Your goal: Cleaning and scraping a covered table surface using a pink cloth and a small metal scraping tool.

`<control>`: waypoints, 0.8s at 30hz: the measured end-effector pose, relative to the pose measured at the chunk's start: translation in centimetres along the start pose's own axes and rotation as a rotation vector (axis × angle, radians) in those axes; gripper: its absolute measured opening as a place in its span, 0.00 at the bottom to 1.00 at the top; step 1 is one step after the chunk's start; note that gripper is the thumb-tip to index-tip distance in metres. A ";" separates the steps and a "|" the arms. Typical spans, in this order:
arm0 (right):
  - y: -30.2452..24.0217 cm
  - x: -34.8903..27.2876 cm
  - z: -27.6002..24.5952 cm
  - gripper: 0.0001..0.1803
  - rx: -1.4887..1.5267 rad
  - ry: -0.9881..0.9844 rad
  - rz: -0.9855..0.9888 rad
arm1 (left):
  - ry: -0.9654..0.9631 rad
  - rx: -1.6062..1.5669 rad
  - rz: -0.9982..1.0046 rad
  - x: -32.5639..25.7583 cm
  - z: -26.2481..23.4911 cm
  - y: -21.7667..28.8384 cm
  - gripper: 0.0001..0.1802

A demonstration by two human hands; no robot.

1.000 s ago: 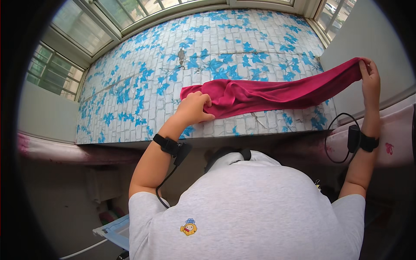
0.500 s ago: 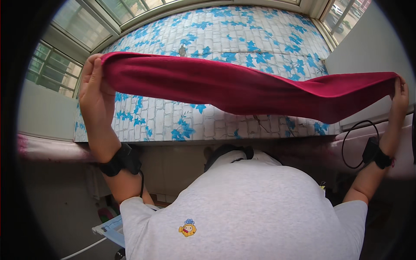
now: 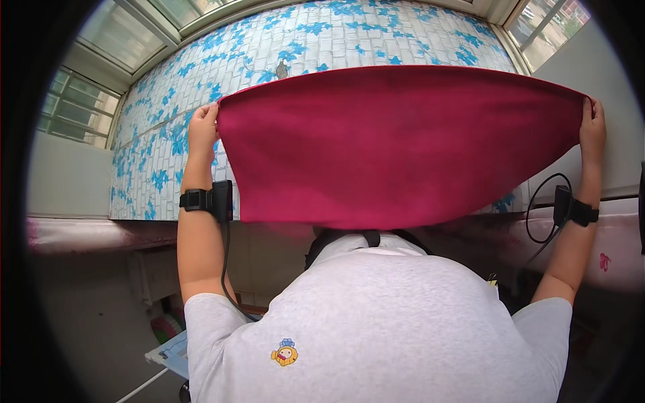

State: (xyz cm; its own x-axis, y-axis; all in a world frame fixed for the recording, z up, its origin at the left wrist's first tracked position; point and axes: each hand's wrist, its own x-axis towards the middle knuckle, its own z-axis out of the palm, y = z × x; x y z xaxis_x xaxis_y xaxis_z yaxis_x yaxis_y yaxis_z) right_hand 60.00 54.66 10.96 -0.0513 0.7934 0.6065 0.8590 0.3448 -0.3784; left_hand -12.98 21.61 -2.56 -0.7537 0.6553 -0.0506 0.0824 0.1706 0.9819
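Note:
A crimson red cloth (image 3: 396, 144) hangs spread out flat in the air in front of me, above a surface covered with a white sheet with blue leaf print (image 3: 168, 141). My left hand (image 3: 203, 127) grips the cloth's upper left corner. My right hand (image 3: 592, 126) grips its upper right corner. Both arms are raised and held wide apart, each with a black strap and cable at the wrist. The cloth hides the middle of the patterned surface.
Windows (image 3: 80, 94) run along the left and far sides of the patterned surface, and another window (image 3: 547, 20) is at the top right. A pale wall or ledge (image 3: 67, 181) lies left. Below me are my grey shirt and a light blue item (image 3: 171, 349) on the floor.
The cloth went from bunched on the surface to stretched as a band between my hands, and now hangs open as a wide flat sheet. My left hand moved out left.

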 end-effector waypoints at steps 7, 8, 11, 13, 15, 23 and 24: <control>-9.6 -3.9 3.4 0.19 0.105 -0.417 0.192 | -0.031 0.136 -0.064 0.4 2.5 -5.4 0.18; -13.1 -4.7 2.8 0.18 0.107 -0.513 0.204 | -0.040 0.220 0.008 0.1 2.2 -5.1 0.19; -19.9 -6.4 2.8 0.16 -0.018 -0.520 -0.331 | -0.071 0.335 0.185 -0.9 1.7 -3.7 0.20; -28.0 -7.7 2.3 0.16 -0.089 -0.582 -0.500 | -0.091 0.280 0.205 -3.2 1.3 -2.3 0.21; -35.9 -9.2 2.3 0.15 0.370 -0.920 -0.268 | -0.145 0.245 0.202 -5.2 0.9 -1.7 0.23; -39.0 -14.0 6.7 0.17 0.454 -0.980 -0.380 | -0.639 -0.503 -0.485 -10.8 0.3 -0.8 0.36; -37.7 -14.8 7.1 0.16 0.379 -1.044 -0.322 | -0.622 -0.494 -0.438 -10.3 0.0 -1.9 0.35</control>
State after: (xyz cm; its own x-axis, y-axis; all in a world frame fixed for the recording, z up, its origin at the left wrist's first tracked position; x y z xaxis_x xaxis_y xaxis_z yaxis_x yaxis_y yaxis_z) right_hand 24.74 33.50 11.25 -0.7877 0.6089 -0.0932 0.5310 0.5945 -0.6038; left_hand -5.38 14.58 -3.90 -0.1514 0.9097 -0.3868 -0.5263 0.2570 0.8105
